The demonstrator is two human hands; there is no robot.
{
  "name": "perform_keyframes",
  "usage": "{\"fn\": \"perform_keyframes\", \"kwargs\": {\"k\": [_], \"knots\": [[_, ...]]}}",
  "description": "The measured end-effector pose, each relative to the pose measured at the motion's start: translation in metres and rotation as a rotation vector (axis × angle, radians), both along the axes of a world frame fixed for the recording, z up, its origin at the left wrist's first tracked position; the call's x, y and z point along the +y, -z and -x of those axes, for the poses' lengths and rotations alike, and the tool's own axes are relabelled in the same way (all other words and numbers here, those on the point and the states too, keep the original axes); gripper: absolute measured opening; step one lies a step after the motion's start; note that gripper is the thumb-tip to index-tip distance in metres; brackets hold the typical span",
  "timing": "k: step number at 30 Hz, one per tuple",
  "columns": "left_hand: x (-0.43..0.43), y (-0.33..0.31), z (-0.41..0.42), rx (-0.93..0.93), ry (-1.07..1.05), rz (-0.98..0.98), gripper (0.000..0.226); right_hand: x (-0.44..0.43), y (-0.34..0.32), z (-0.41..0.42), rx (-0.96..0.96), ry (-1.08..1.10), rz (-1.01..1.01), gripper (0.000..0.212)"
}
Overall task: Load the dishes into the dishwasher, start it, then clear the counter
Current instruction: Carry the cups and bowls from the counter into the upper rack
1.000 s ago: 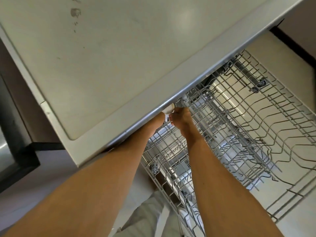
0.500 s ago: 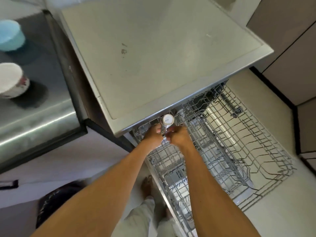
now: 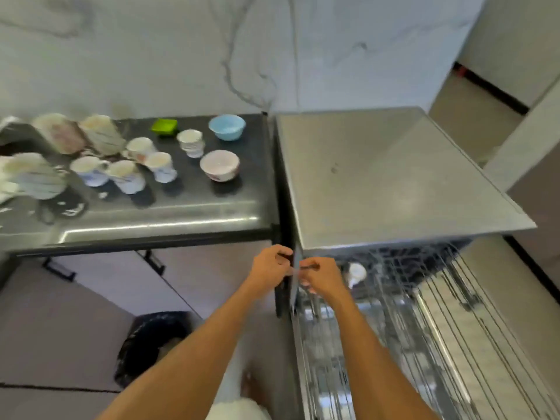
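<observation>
Dishes (image 3: 125, 177) sit well to your left on the dark counter (image 3: 194, 207). At the far end are larger pieces (image 3: 101, 133) too blurred to name, then a cluster of cups (image 3: 160, 166), a small green dish (image 3: 164, 126), a blue bowl (image 3: 227, 126) at the back and a white bowl (image 3: 220, 165) nearer you. On the floor below the counter stands a bin (image 3: 151, 341) lined with a black bag. Your left hand (image 3: 271, 265) is at the front left corner of the dishwasher (image 3: 394, 177) with its fingers curled in, and the blur hides whether they hold anything. Your right hand (image 3: 321, 275) is just beside it, over the near end of the pulled-out rack (image 3: 439, 328). Its fingers are curled too, and it cannot be told what, if anything, they pinch. Just right of that hand a white cup (image 3: 357, 271) sits in the rack, under the dishwasher's steel top.
</observation>
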State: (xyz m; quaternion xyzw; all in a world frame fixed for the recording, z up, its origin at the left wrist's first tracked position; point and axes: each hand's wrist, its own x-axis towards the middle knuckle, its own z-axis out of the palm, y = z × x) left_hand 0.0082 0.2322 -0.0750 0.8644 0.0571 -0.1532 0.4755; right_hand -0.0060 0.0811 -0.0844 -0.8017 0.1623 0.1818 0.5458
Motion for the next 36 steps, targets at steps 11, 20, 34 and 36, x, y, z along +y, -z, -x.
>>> {"fn": "perform_keyframes", "kwargs": {"k": [11,20,34,36], "knots": [[0.167,-0.053,-0.021,-0.191,-0.384,0.020,0.036,0.157,-0.063,-0.066,-0.296,-0.292,0.038,0.020],[0.309,-0.065,-0.079,-0.271,-0.639,0.050,0.035,0.291,-0.082,-0.141,-0.324,-0.391,0.044,0.024],[0.412,-0.044,-0.140,-0.094,-0.608,0.237,0.099,0.425,-0.085,-0.200,-0.251,-0.537,0.106,0.081],[0.412,-0.044,-0.144,-0.078,-0.535,0.253,0.101,0.430,-0.084,-0.206,-0.198,-0.535,0.130,0.090]]}}
